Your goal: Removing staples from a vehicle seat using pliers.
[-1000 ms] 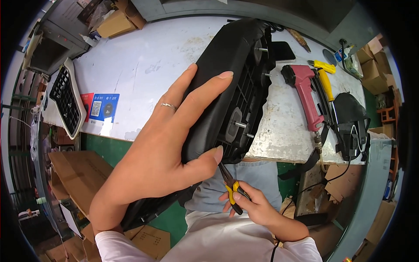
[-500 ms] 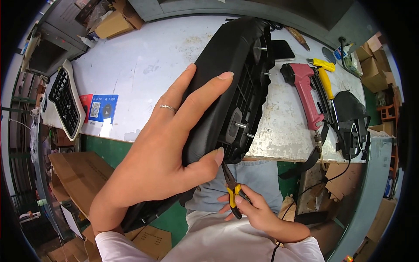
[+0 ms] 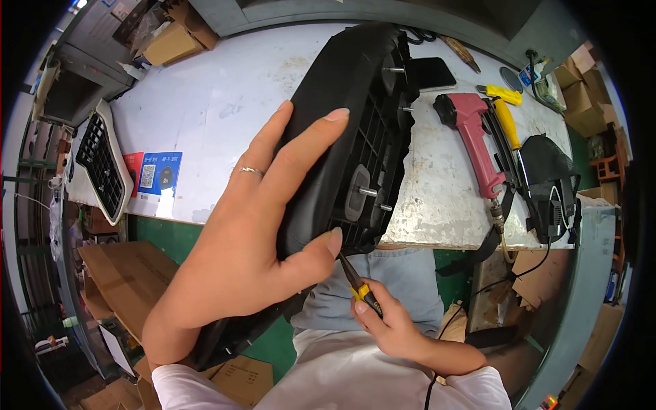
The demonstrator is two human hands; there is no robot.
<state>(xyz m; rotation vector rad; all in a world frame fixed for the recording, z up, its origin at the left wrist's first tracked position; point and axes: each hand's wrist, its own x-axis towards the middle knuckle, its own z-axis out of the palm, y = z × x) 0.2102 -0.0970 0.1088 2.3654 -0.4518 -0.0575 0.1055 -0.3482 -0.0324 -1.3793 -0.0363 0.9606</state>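
A black padded seat cushion (image 3: 342, 75) with a plastic grid back and several metal studs stands tilted over the table's front edge. My left hand (image 3: 239, 232) is wrapped over its near end, fingers spread on the black cover and thumb at the lower corner. Below that corner my right hand (image 3: 391, 324) grips yellow-and-black needle-nose pliers (image 3: 361, 294), handles squeezed together. Their tips reach the cushion's bottom edge near my left thumb; what they pinch, if anything, is too small to make out. Under my left forearm lies another black studded part (image 3: 232, 345).
On the worktable (image 3: 212, 109), a pink air stapler (image 3: 471, 133), a yellow-handled screwdriver (image 3: 507, 126), a yellow cutter (image 3: 502, 94), a phone (image 3: 432, 72) and a black pouch (image 3: 545, 184) lie right. A pale-rimmed grid panel (image 3: 104, 167) rests left. Cardboard boxes (image 3: 130, 277) stand below.
My right hand has closed round the plier handles, which were spread apart before. The cushion and my left hand have shifted slightly left.
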